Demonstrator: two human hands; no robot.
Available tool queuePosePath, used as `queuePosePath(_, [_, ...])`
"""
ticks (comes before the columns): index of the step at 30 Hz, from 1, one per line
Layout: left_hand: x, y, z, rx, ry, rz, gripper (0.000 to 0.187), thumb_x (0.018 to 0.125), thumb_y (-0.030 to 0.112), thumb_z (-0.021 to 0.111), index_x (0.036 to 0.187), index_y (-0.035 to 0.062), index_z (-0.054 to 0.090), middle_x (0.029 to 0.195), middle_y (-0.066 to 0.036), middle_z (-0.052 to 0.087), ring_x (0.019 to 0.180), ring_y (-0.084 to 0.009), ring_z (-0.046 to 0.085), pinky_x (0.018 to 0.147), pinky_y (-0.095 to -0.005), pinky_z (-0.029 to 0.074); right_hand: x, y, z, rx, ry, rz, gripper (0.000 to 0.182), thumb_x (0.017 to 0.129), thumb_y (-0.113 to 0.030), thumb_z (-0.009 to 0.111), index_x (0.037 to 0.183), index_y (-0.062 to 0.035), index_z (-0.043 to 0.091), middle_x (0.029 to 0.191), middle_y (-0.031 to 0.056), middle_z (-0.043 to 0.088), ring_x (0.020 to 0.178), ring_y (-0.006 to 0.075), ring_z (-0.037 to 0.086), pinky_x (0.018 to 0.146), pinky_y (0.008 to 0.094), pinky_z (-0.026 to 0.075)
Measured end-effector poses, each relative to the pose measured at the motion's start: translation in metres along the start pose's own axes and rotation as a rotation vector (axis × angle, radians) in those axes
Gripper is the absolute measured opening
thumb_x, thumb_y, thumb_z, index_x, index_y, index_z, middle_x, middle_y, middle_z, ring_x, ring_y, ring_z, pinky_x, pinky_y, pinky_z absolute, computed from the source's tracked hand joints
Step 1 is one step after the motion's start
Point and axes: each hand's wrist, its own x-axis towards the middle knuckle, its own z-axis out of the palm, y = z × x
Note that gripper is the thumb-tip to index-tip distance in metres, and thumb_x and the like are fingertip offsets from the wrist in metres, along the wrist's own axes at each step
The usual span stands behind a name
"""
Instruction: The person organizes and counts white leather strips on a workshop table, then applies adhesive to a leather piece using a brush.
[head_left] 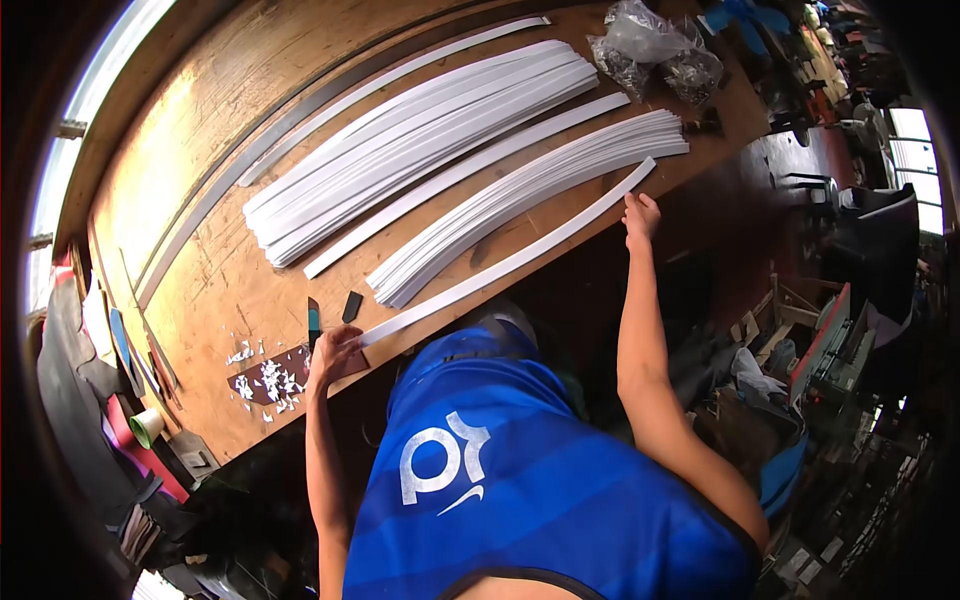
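A long, narrow white strip (520,255) runs along the near edge of the wooden table (215,285). At its left end, my left hand (335,352) is closed with the fingers over the strip. Just beyond those fingers is a dark, pointed tool with a teal part (314,318), and a small black block (352,307) lies close by. My right hand (641,218) pinches the strip close to its other end, at the table's edge. White offcuts (272,382) are scattered over a dark brown sheet (348,367) beside my left hand.
Behind the held strip lie a fanned stack of white strips (530,200), a single strip (460,187) and a wider stack (420,145). Clear plastic bags (655,55) sit at the far right corner. A green-rimmed roll (147,428) stands at the left edge.
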Motion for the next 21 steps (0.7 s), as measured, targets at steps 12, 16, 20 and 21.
queuePosePath(12, [-0.007, -0.015, 0.023, 0.21, 0.286, 0.192, 0.02, 0.08, 0.008, 0.068, 0.099, 0.0034, 0.071, 0.101, -0.015, 0.07, 0.097, -0.0306, 0.066, 0.087, -0.037, 0.05, -0.121, -0.045, 0.071, -0.452, -0.522, -1.178, 0.018, 0.084, -0.011, 0.066, 0.101, -0.0067, 0.067, 0.104, 0.0083, 0.063, 0.09, 0.0275, 0.063, 0.08, 0.0387, 0.051])
queuePosePath(16, [-0.013, 0.0, 0.036, 0.343, 0.438, 0.134, 0.017, 0.08, 0.01, 0.069, 0.097, 0.0061, 0.071, 0.102, -0.012, 0.068, 0.103, -0.0322, 0.058, 0.093, -0.0391, 0.045, -0.195, -0.044, 0.125, -0.511, -0.993, -1.272, 0.038, 0.081, -0.02, 0.073, 0.116, -0.0088, 0.065, 0.116, 0.0097, 0.06, 0.113, 0.0296, 0.055, 0.101, 0.0432, 0.042])
queuePosePath(20, [-0.019, 0.002, 0.055, 0.255, 0.627, 0.205, 0.021, 0.081, 0.008, 0.069, 0.102, 0.0067, 0.069, 0.105, -0.012, 0.066, 0.104, -0.033, 0.058, 0.091, -0.041, 0.047, -0.239, -0.04, 0.162, -0.612, -1.169, -1.582, 0.062, 0.075, -0.024, 0.078, 0.13, -0.0075, 0.055, 0.125, 0.0137, 0.055, 0.121, 0.0315, 0.049, 0.109, 0.0448, 0.035])
queuePosePath(21, [-0.023, 0.003, 0.059, 0.214, 0.642, 0.171, 0.02, 0.083, 0.009, 0.067, 0.103, 0.0064, 0.068, 0.108, -0.012, 0.066, 0.108, -0.0318, 0.057, 0.095, -0.0401, 0.045, -0.243, -0.038, 0.167, -0.702, -1.217, -1.591, 0.069, 0.074, -0.023, 0.079, 0.134, -0.0072, 0.05, 0.127, 0.0151, 0.051, 0.121, 0.0321, 0.047, 0.111, 0.0434, 0.033])
